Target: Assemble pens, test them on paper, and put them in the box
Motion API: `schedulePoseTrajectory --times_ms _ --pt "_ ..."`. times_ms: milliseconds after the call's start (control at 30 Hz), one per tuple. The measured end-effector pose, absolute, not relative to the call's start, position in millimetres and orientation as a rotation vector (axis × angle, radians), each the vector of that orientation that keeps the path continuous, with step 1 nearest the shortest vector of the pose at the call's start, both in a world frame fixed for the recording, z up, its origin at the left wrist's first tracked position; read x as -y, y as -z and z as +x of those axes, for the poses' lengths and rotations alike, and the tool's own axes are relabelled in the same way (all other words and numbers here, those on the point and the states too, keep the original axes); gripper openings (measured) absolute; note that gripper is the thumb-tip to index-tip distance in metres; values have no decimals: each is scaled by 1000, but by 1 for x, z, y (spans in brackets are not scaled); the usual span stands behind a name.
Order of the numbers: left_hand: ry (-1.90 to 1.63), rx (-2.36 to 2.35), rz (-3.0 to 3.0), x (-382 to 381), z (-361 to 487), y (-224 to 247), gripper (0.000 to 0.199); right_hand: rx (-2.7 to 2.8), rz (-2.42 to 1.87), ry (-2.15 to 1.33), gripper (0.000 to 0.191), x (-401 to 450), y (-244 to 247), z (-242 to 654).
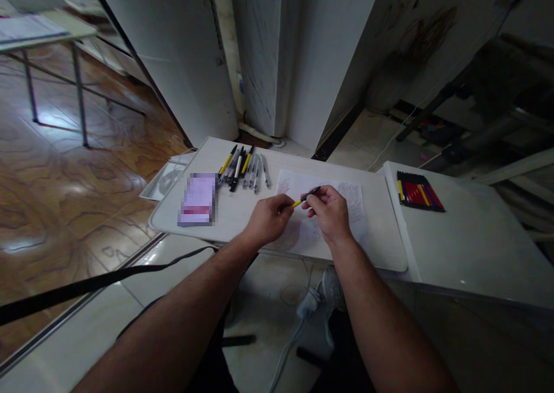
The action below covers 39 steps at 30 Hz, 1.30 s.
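Note:
A yellow and black pen [298, 203] is held between both hands above a written sheet of paper [298, 231]. My left hand [272, 215] pinches its yellow end. The fingers of my right hand [328, 208] close around its black end. Below them the paper lies flat on a small white table [234, 214], with lines of handwriting showing on both sides of my hands. To the left, a loose group of pens [244, 165], some yellow and black, some clear, lies at the table's back edge.
A blurred-out purple item [199, 199] lies on the table's left. On the white surface at right rests a black case of coloured pens [419, 191]. A power strip [308, 303] with a cable is on the floor. A black strap [130, 273] crosses at left.

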<state>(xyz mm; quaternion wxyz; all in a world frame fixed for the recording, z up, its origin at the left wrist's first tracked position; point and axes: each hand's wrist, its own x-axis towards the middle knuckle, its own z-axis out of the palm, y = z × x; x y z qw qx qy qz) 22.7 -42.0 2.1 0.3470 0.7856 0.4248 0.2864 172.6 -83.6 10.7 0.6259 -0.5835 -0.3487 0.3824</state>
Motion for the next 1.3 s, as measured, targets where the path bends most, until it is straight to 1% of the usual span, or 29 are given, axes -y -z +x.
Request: schedulePoseTrajectory --times_ms 133,267,300,433,500,1067,1200,1300 --pt "-748 -1082 2020 42 23 -1 14 790 -1336 -865 17 83 -9 172" --pt "-753 -1077 2009 43 24 -2 14 815 -1330 -814 34 83 -8 173" --pt "-753 -1083 2009 43 24 -2 14 828 -1328 -807 34 83 -8 173" --pt "-743 -1103 2025 42 23 -4 14 845 -1292 -832 21 84 -9 176" --pt "-742 -1110 2027 42 23 -4 13 834 -1270 -844 18 85 -11 177" --pt "-788 -1114 2001 42 23 -1 10 776 -1259 -893 19 87 -16 181" --pt "-775 -1130 1988 41 23 -2 6 787 -1276 -886 21 86 -15 181" --pt "-759 -1158 1998 41 23 -2 8 794 -1277 -886 23 86 -13 180"
